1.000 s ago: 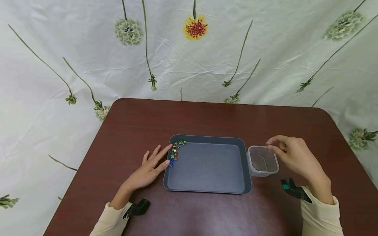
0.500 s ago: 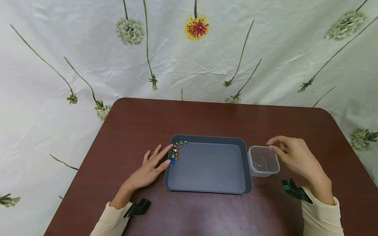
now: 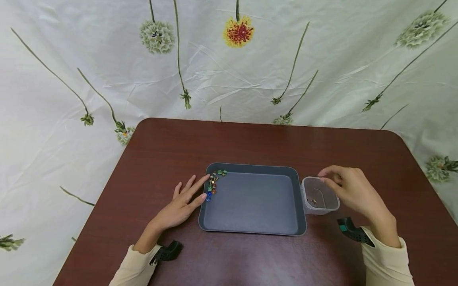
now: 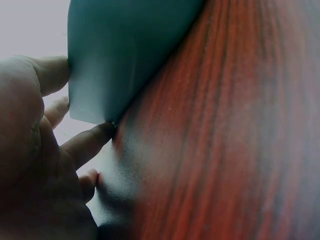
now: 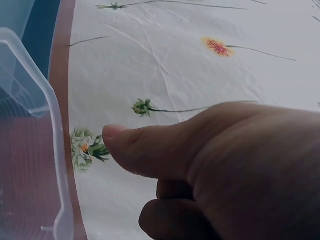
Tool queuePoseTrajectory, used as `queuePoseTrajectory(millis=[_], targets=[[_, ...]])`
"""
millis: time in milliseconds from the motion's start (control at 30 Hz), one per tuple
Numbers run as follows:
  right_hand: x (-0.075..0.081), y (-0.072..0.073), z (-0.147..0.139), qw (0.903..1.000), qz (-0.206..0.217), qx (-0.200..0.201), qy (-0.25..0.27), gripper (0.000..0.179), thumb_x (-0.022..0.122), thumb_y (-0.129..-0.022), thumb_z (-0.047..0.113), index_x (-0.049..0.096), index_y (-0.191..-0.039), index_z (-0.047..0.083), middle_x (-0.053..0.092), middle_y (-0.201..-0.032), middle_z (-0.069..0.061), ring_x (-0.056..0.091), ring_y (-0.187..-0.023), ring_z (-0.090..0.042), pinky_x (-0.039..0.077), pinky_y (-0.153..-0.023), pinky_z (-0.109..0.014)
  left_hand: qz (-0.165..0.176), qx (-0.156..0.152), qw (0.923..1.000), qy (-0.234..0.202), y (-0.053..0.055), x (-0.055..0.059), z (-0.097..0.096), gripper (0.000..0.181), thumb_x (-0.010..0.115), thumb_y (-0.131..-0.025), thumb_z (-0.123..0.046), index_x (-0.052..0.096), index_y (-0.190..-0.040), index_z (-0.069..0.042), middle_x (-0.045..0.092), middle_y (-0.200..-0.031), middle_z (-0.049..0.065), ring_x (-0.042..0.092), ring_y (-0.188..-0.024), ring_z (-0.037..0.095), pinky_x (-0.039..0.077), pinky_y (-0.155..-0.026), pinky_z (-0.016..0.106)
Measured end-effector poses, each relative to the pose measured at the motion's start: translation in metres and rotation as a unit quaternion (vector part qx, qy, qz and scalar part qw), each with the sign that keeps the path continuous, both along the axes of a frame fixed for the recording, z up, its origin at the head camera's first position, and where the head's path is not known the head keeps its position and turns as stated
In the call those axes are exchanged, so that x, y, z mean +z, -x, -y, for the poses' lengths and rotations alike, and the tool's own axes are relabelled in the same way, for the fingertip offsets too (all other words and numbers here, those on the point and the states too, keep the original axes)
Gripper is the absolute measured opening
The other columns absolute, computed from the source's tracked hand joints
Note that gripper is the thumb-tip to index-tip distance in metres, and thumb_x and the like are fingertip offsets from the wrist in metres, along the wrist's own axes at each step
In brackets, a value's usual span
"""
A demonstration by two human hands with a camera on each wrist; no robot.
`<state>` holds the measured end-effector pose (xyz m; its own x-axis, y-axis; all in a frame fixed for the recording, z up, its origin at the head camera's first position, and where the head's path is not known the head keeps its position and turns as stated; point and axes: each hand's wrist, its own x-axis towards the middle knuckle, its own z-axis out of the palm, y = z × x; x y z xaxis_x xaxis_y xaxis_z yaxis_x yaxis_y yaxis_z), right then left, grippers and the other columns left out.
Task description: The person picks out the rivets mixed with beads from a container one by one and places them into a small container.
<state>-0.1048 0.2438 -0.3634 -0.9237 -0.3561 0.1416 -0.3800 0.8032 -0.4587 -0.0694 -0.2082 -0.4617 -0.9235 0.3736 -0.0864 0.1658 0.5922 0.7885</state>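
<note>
Small shiny glass beads (image 3: 212, 186) in green, gold, orange and blue lie along the left end of the grey tray (image 3: 257, 210). My left hand (image 3: 180, 206) rests at that end, fingers spread, with index and thumb tips on the rim. In the left wrist view its fingers (image 4: 90, 145) touch the tray's outer wall (image 4: 120, 65). My right hand (image 3: 354, 190) hangs over the far right rim of a clear plastic box (image 3: 322, 211). Its thumb (image 5: 145, 147) and index finger are apart and nothing shows between them. A few small pieces (image 3: 313, 201) lie in the box.
The box stands against the tray's right end on a dark red-brown wooden table (image 3: 250, 258). Behind the table hangs a white cloth (image 3: 214, 63) printed with flowers. Black wrist cameras (image 3: 171, 251) sit on both sleeves.
A small piece between my right thumb and index finger has dropped into the box. The right hand then shifts slightly left over the box. My left hand stays still on the tray.
</note>
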Motion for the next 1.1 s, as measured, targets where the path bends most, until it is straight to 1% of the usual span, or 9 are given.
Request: queuePoseTrajectory(millis=[233, 433, 533, 600, 700, 800, 933, 1033, 1100], targets=[[-0.002, 0.002, 0.013, 0.9993, 0.035, 0.012, -0.004, 0.012, 0.073, -0.091, 0.006, 0.074, -0.102, 0.006, 0.024, -0.054, 0.011, 0.019, -0.049, -0.001, 0.026, -0.048, -0.023, 0.004, 0.002, 1.0, -0.002, -0.001, 0.001, 0.002, 0.06, 0.045, -0.107, -0.039, 0.022, -0.161, -0.029, 0.02, -0.167, 0.002, -0.003, -0.156, 0.034, -0.015, -0.115, 0.065], [-0.006, 0.005, 0.026, 0.9987, 0.04, 0.028, -0.011, 0.008, 0.072, -0.092, 0.008, 0.074, -0.099, 0.009, 0.028, -0.053, 0.011, 0.022, -0.051, -0.001, 0.03, -0.051, -0.022, 0.004, 0.005, 1.0, 0.0, -0.002, 0.0, 0.002, 0.06, 0.045, -0.107, -0.04, 0.022, -0.161, -0.03, 0.021, -0.167, 0.002, -0.002, -0.156, 0.033, -0.015, -0.115, 0.065], [-0.008, 0.007, 0.032, 0.9986, 0.037, 0.034, -0.016, 0.008, 0.073, -0.091, 0.008, 0.075, -0.098, 0.01, 0.051, -0.057, 0.01, 0.038, -0.053, -0.002, 0.037, -0.054, -0.022, 0.004, 0.004, 1.0, -0.002, -0.002, 0.0, 0.003, 0.06, 0.046, -0.107, -0.04, 0.022, -0.161, -0.03, 0.021, -0.167, 0.001, -0.001, -0.156, 0.033, -0.015, -0.115, 0.065], [-0.008, 0.008, 0.035, 0.9985, 0.034, 0.038, -0.018, 0.008, 0.073, -0.091, 0.008, 0.075, -0.099, 0.009, 0.067, -0.069, 0.005, 0.053, -0.059, -0.003, 0.044, -0.058, -0.023, 0.003, 0.004, 1.0, -0.002, -0.002, 0.0, 0.003, 0.06, 0.046, -0.107, -0.04, 0.022, -0.161, -0.03, 0.021, -0.167, 0.001, -0.001, -0.156, 0.034, -0.015, -0.115, 0.065], [-0.009, 0.01, 0.04, 0.9984, 0.028, 0.047, -0.012, 0.009, 0.074, -0.09, 0.007, 0.075, -0.1, 0.007, 0.075, -0.084, 0.0, 0.068, -0.072, -0.009, 0.049, -0.062, -0.026, 0.002, 0.004, 1.0, -0.002, -0.002, 0.0, 0.003, 0.06, 0.046, -0.107, -0.04, 0.022, -0.161, -0.03, 0.021, -0.167, 0.001, -0.001, -0.156, 0.034, -0.015, -0.115, 0.065], [-0.008, 0.011, 0.045, 0.9979, 0.035, 0.055, -0.006, 0.009, 0.073, -0.091, 0.008, 0.075, -0.1, 0.006, 0.072, -0.076, 0.002, 0.066, -0.067, -0.008, 0.047, -0.059, -0.025, 0.002, 0.004, 1.0, -0.002, -0.002, 0.0, 0.002, 0.059, 0.046, -0.107, -0.04, 0.022, -0.161, -0.031, 0.021, -0.167, 0.001, -0.001, -0.156, 0.034, -0.015, -0.115, 0.065], [-0.009, 0.013, 0.054, 0.9973, 0.045, 0.058, -0.009, 0.008, 0.072, -0.093, 0.011, 0.075, -0.1, 0.009, 0.05, -0.054, 0.009, 0.042, -0.049, -0.002, 0.035, -0.05, -0.022, 0.001, 0.003, 1.0, -0.002, -0.001, 0.001, 0.001, 0.059, 0.045, -0.107, -0.04, 0.022, -0.161, -0.031, 0.021, -0.167, 0.002, -0.001, -0.156, 0.034, -0.015, -0.115, 0.065], [-0.01, 0.014, 0.061, 0.9968, 0.048, 0.062, -0.018, 0.009, 0.072, -0.093, 0.013, 0.075, -0.101, 0.01, 0.034, -0.05, 0.009, 0.027, -0.045, -0.002, 0.027, -0.046, -0.021, 0.0, 0.001, 1.0, -0.002, -0.001, 0.001, 0.001, 0.06, 0.045, -0.107, -0.04, 0.022, -0.161, -0.03, 0.021, -0.167, 0.002, -0.001, -0.156, 0.034, -0.014, -0.115, 0.065], [-0.01, 0.015, 0.066, 0.9962, 0.051, 0.066, -0.024, 0.01, 0.071, -0.094, 0.013, 0.075, -0.102, 0.01, 0.031, -0.05, 0.01, 0.024, -0.044, -0.002, 0.024, -0.045, -0.021, -0.001, 0.001, 1.0, -0.002, 0.0, 0.002, 0.0, 0.059, 0.045, -0.107, -0.04, 0.022, -0.161, -0.03, 0.022, -0.167, 0.003, -0.001, -0.156, 0.034, -0.014, -0.115, 0.065]])
